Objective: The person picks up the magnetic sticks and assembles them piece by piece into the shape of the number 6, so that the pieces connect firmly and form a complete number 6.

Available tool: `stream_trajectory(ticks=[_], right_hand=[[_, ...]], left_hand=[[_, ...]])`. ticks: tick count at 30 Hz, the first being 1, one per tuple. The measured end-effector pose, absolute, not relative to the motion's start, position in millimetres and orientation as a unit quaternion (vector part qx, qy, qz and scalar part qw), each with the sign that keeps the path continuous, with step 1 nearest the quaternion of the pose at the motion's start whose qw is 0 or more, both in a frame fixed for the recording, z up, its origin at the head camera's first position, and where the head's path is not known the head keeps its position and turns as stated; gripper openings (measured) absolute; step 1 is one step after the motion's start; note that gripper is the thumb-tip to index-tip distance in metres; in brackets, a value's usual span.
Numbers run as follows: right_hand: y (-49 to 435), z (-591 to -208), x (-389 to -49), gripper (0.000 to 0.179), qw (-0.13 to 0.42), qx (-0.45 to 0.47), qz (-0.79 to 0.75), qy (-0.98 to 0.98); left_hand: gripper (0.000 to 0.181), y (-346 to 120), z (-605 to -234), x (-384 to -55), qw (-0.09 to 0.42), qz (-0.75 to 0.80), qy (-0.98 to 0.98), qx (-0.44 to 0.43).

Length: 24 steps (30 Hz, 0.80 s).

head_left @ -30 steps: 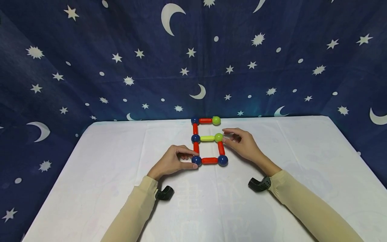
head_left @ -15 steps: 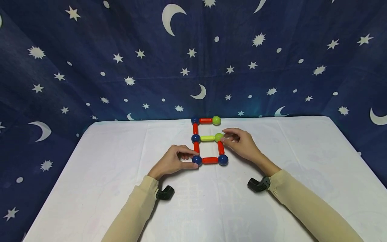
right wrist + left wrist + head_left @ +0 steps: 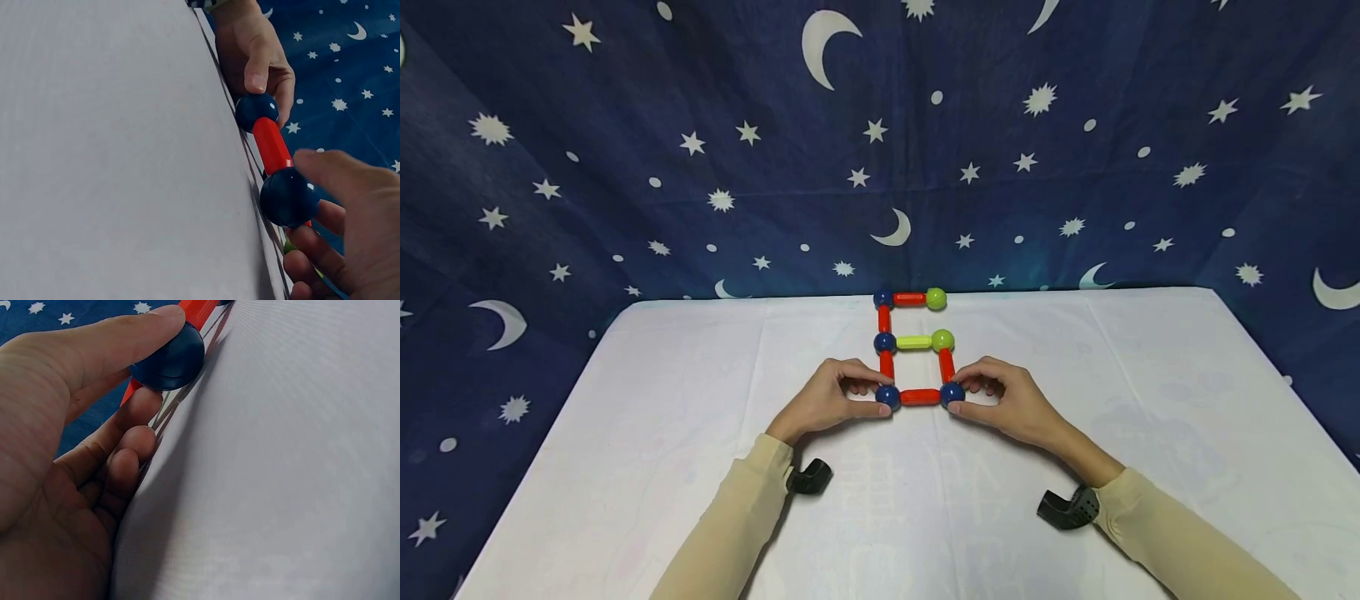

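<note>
A flat figure of balls and rods lies on the white cloth in the head view. My left hand [image 3: 835,398] pinches the lower-left blue ball [image 3: 888,398] between thumb and forefinger. At the lower-right blue ball [image 3: 951,394], my right hand [image 3: 1011,402] has its thumb and forefinger on either side, pinching it. A red rod [image 3: 920,397] joins these two balls. Another red rod [image 3: 947,365] runs up to a green ball [image 3: 943,340]. From there a yellow-green rod [image 3: 914,342] reaches the middle-left blue ball [image 3: 885,342], closing a square.
Above the square, a red rod [image 3: 884,319] leads to the top blue ball [image 3: 883,299]. A further red rod [image 3: 910,298] ends in a green ball [image 3: 936,298] near the cloth's far edge. Behind hangs a dark blue curtain [image 3: 760,225] with stars and moons.
My right hand has left the green ball at the square's upper right and come down to the lower-right blue ball. My left hand stays on its ball.
</note>
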State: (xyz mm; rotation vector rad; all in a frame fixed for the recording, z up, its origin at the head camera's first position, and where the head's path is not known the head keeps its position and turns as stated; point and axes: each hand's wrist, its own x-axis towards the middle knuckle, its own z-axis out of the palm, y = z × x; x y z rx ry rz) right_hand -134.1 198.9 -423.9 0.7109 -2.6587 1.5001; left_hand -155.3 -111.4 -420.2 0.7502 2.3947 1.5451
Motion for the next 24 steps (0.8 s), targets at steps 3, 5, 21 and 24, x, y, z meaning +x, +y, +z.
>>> stream_trajectory(ticks=[3,5,21,24], right_hand=[[199.3,-425.4,-133.1,0.032,0.001,0.225,0.482,-0.847],[199.4,-426.5,-133.4,0.031,0.003,0.225,0.484,-0.846],[196.6,-428.9,-132.3,0.031,0.001,0.212,0.480,-0.851],[196.7,-429.2,-131.8,0.031,0.001,0.216,0.482,-0.849]], left_hand=[[0.033,-111.0,-420.7,-155.8,0.099,0.520,0.809,0.256],[0.033,-110.9,-420.6,-156.0,0.099,0.519,0.809,0.256],[0.035,-111.0,-420.2,-153.5,0.097,0.523,0.810,0.247],[0.035,-111.6,-420.2,-153.2,0.096,0.520,0.810,0.252]])
